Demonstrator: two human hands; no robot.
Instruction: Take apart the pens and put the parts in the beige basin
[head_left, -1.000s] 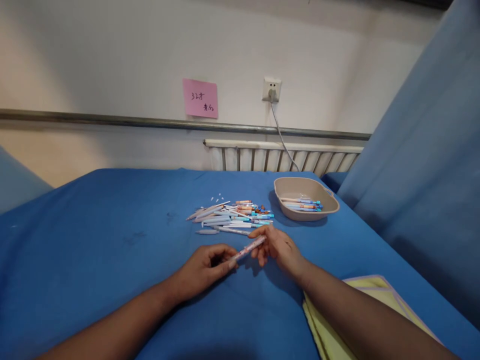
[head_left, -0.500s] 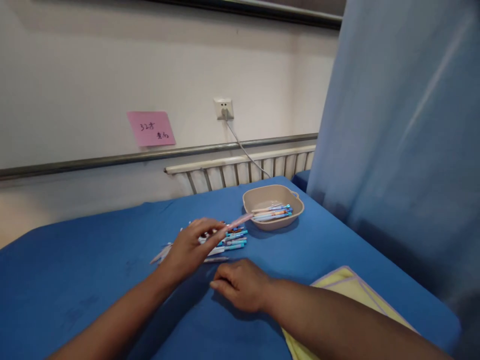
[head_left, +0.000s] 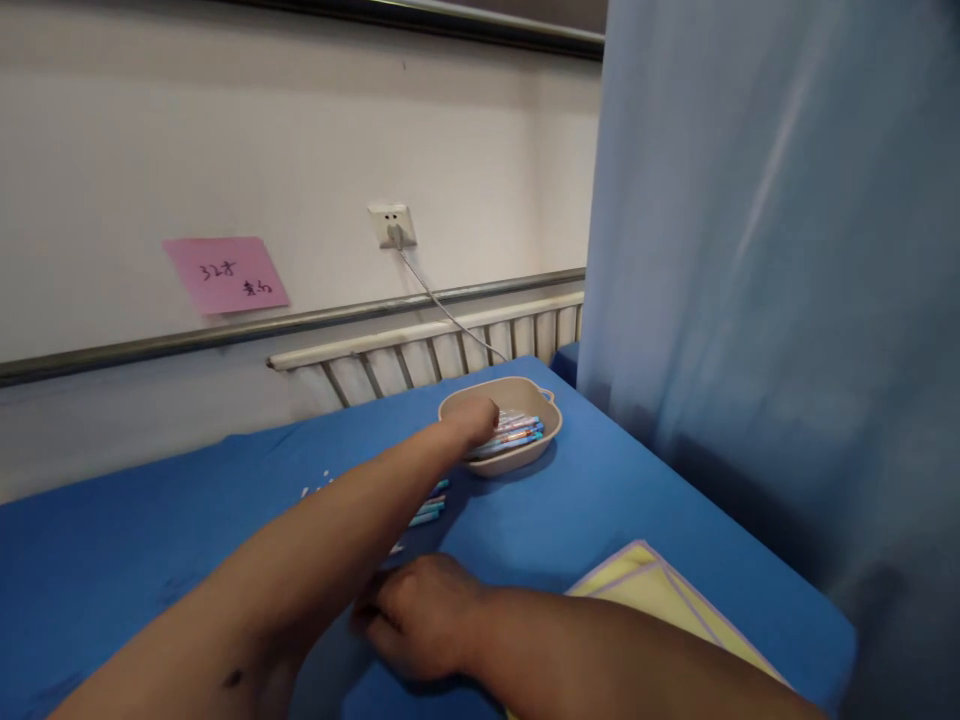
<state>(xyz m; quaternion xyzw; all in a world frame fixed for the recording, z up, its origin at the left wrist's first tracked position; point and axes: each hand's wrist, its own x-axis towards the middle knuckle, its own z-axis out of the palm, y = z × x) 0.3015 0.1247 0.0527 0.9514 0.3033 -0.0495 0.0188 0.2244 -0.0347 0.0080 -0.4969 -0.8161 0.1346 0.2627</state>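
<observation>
My left hand (head_left: 474, 420) reaches over the near left side of a beige plastic basin (head_left: 510, 465). Its fingers are curled and mostly hidden, so whatever they hold does not show. Several pens (head_left: 517, 436) with white barrels and blue ends lie inside the basin beside the hand. My left forearm covers much of a pile of pens (head_left: 429, 512) on the blue sheet. Low in front of that pile, my right hand (head_left: 424, 615) hangs near the sheet with bent fingers. Its fingertips are smeared by motion.
A folded yellow cloth (head_left: 652, 590) lies partly under my right forearm on the blue sheet (head_left: 622, 500). A blue curtain (head_left: 750, 250) hangs at the right. At the back are a white railing (head_left: 420, 338) and a plugged-in cord (head_left: 450, 315).
My left hand has carried a pinkish pen from above the pile to the basin. My right hand has moved slightly toward the pile's near side. The view has turned right.
</observation>
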